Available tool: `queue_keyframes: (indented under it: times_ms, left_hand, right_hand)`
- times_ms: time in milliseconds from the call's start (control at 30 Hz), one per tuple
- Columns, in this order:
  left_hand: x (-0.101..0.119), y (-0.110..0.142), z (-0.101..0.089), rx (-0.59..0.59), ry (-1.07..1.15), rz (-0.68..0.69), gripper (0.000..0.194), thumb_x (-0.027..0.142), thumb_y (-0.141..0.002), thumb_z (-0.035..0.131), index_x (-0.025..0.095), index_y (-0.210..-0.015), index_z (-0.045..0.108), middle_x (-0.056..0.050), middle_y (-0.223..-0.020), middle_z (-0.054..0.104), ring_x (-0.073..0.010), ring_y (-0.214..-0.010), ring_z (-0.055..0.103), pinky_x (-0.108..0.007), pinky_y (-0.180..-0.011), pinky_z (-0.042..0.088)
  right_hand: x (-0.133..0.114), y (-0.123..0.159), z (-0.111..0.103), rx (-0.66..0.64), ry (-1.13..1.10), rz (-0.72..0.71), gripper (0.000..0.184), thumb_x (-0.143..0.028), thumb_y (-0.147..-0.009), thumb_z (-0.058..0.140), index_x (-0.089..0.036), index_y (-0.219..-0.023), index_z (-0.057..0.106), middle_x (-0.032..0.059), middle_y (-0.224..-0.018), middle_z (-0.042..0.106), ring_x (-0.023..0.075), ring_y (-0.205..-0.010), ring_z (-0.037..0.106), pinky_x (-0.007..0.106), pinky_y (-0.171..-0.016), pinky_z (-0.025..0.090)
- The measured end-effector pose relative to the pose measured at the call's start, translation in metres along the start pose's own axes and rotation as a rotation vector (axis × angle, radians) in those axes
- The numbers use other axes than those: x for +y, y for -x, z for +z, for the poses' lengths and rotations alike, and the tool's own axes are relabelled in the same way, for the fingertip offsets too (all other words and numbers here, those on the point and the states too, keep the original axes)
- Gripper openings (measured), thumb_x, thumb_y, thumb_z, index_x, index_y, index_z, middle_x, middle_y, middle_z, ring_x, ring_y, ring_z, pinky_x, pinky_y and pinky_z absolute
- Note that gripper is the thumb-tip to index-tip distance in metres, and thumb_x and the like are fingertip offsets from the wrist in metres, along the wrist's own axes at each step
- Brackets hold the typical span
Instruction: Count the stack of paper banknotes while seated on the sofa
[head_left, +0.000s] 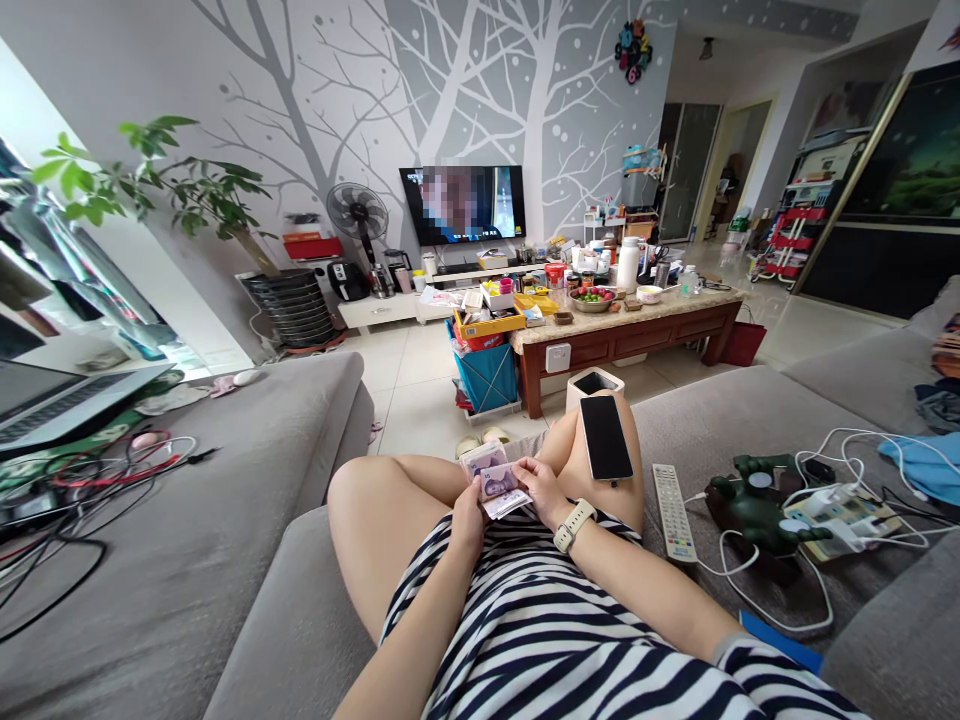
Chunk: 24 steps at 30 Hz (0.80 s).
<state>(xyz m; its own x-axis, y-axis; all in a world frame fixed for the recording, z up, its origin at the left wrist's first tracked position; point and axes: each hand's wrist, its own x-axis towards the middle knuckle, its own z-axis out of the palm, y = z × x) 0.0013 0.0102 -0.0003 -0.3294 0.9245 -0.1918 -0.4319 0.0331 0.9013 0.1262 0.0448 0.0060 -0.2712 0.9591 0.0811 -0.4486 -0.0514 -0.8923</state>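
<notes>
Purple banknotes (498, 482) marked with a 5 are between my two hands, above my lap. My left hand (468, 520) has its fingers closed on their lower left edge. My right hand (540, 488) pinches the right edge of the front note. More notes (484, 456) stick up behind it, and some white-looking note edges (508, 503) fan out below; how they are layered is partly hidden. A smartphone (606, 438) with a dark screen lies on my right thigh. A pale watch (574, 525) is on my right wrist.
On the grey sofa (720, 420) to my right lie a white remote control (674, 512), a dark green figure-like object (757, 510) and a power strip (844, 520) with cables. At left are a laptop (75, 400) and tangled cables. A cluttered coffee table (630, 330) stands ahead.
</notes>
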Motion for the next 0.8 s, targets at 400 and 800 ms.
queue_keyframes:
  times_ms: [400,800]
  left_hand:
    - [0.003,0.004,0.002,0.000,-0.012,0.002,0.030,0.034,-0.085,0.051,0.010,-0.094,0.067,-0.011,-0.083,0.074,-0.0250,-0.080,0.069,-0.037,-0.073,0.054]
    - [0.007,0.008,0.004,-0.028,0.020,0.023,0.033,0.035,-0.080,0.055,0.007,-0.093,0.068,-0.014,-0.084,0.074,-0.0272,-0.085,0.069,-0.040,-0.082,0.053]
  right_hand:
    - [0.002,-0.001,-0.001,-0.005,-0.021,0.004,0.030,-0.042,-0.064,0.071,-0.019,-0.066,0.053,-0.0068,-0.053,0.044,0.0088,-0.048,0.035,0.023,-0.048,0.027]
    - [0.010,-0.004,-0.003,-0.049,0.027,0.023,0.031,-0.047,-0.070,0.065,-0.019,-0.064,0.053,-0.0020,-0.051,0.055,0.0119,-0.046,0.045,0.025,-0.050,0.035]
